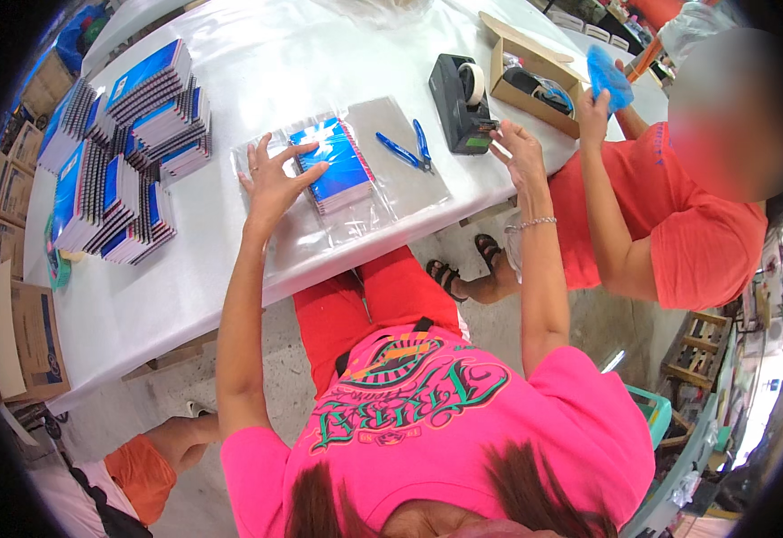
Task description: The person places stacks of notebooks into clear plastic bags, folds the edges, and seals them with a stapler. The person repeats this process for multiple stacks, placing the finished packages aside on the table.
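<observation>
in the head view, the blue notebook (343, 184) lies at eleven o'clock, clear plastic (381, 208) around it. the left hand (274, 172), at ten, rests spread and unclenched on it. the right hand (523, 154), towards one, half-curls beside the black tape dispenser (452, 100); its grip i cannot tell.

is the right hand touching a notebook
No, the right hand is by the black tape dispenser; only the left hand is over a notebook.
</observation>
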{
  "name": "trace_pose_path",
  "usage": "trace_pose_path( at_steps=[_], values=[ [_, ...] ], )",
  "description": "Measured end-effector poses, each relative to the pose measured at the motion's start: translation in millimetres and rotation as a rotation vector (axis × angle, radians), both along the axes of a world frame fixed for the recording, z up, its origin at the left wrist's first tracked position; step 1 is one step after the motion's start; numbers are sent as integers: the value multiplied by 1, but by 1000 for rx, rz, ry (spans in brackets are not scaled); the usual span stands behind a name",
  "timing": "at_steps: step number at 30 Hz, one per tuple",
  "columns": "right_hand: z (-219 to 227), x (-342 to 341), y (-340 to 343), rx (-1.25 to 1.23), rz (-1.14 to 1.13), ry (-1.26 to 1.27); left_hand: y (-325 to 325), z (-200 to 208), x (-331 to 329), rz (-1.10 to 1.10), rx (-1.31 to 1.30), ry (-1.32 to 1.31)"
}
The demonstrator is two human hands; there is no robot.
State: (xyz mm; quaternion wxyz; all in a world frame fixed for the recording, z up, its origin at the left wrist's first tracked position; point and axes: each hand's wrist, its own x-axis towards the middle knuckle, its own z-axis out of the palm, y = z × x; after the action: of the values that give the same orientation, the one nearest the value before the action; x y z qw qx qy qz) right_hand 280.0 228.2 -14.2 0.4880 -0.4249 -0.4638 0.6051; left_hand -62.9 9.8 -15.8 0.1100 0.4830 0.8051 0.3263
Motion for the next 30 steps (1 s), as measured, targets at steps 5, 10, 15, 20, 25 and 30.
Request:
trace_pose_path(
  at_steps=[5, 10, 15, 20, 25, 30],
  values=[
    [-27, 18, -15, -106, 152, 19, 2, -1, 0, 12, 4, 11],
    [-45, 34, -5, 153, 16, -789, 1, -4, 3, -8, 21, -23],
    [21, -79, -53, 424, 544, -516, 1, -4, -4, 13, -38, -6],
    [37, -180, -58, 645, 953, -511, 3, 2, -4, -5, -43, 1],
    [30, -224, -43, 707, 1143, -698, 3, 5, -2, 2, -65, 52],
    [42, -240, -47, 736, 1164, -948, -7, -12, 25, 88, -12, 417]
  ],
)
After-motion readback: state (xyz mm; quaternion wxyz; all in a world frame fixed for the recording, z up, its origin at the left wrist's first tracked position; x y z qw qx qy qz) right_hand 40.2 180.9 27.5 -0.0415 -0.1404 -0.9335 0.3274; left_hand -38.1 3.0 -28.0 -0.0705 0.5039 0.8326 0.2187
